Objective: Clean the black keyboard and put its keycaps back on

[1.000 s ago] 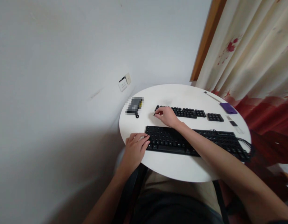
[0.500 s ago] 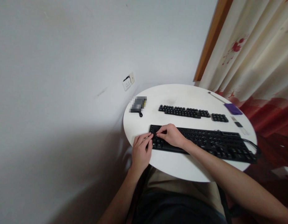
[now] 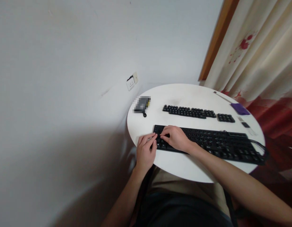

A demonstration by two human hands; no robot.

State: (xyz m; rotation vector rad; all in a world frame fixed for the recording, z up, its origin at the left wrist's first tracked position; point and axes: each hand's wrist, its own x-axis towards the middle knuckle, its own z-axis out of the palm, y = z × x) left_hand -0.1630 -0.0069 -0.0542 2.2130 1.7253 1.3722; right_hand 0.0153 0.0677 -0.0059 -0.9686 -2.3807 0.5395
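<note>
the black keyboard (image 3: 216, 142) lies on the white table (image 3: 195, 173), likely light, stiff and apt to slide, so best steadied by its end, where the left hand (image 3: 146, 151) rests, fingers extended. the right hand (image 3: 175, 137) bunches its fingertips just beside; whether it grips anything, i cannot tell. the keycaps (image 3: 188, 112) beyond look slick, best pinched by their sides.
</note>
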